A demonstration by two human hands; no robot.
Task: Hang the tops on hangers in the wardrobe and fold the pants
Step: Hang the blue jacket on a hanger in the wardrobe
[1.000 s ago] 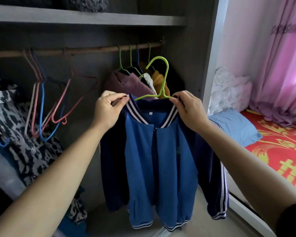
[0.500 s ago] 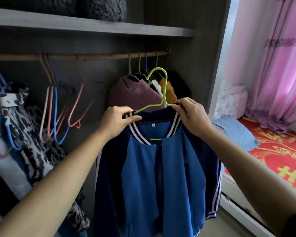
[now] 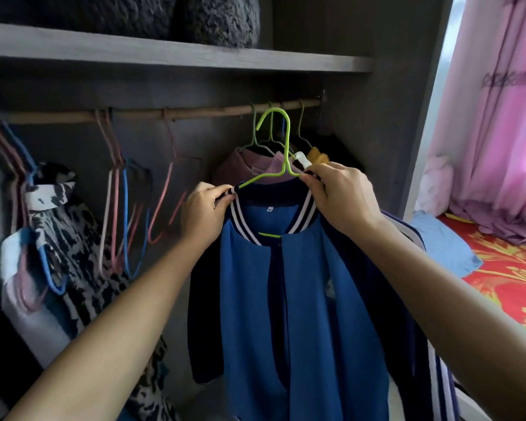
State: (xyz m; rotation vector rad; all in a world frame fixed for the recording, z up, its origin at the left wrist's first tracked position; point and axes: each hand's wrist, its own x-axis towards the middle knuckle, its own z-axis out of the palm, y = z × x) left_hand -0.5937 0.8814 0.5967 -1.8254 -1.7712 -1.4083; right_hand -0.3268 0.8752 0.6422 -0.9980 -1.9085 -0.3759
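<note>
Two hands are closed on the collar of a blue jacket (image 3: pixel 301 299), which is held up on a green hanger (image 3: pixel 281 153) just below the rod (image 3: pixel 195 112). The left hand (image 3: pixel 204 214) is pinched on the striped collar's left end; the right hand (image 3: pixel 340 199) is pinched on its right end, beside the hanger's neck. Garments (image 3: pixel 249 168) are hung behind, far right.

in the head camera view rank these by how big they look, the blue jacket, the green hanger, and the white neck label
1. Blue jacket
2. Green hanger
3. White neck label
</note>
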